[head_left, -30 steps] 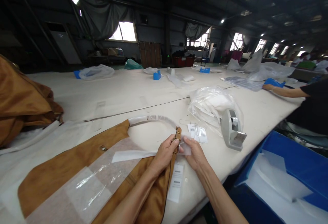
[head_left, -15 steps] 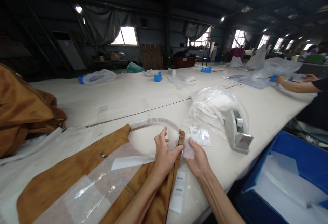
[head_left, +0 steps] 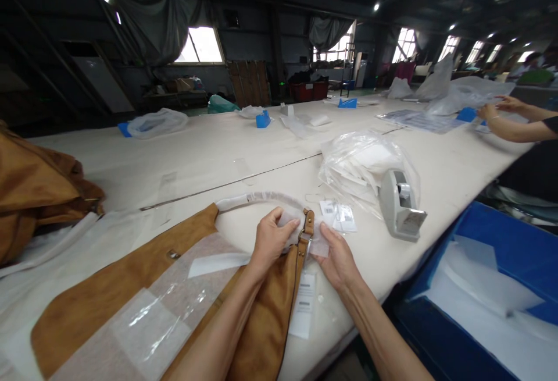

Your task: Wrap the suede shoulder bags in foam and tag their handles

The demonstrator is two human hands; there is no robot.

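Observation:
A brown handbag (head_left: 117,276) lies on the table, partly covered by thin translucent wrapping. Its handle (head_left: 270,196) arches away from me, wound in white wrap, and joins the bag at a strap tab with a metal ring (head_left: 305,232). A small piece of thin white wrapping paper (head_left: 321,246) passes behind that tab. My left hand (head_left: 272,238) pinches the paper's left end between thumb and fingers. On the other side of the tab, my right hand (head_left: 337,256) pinches its right end. White printed tags (head_left: 303,305) hang beside the bag's right edge.
A grey tape dispenser (head_left: 401,206) stands right of my hands, against a clear plastic bag of white sheets (head_left: 361,166). Small labelled packets (head_left: 337,216) lie nearer. A blue bin (head_left: 510,253) holds white sheets. More brown bags (head_left: 43,195) sit left. A co-worker's hands (head_left: 501,116) are far right.
My left hand has moved from the strap tab to the paper, which now shows on both sides of the tab. The view has shifted slightly. The co-worker's hands have risen.

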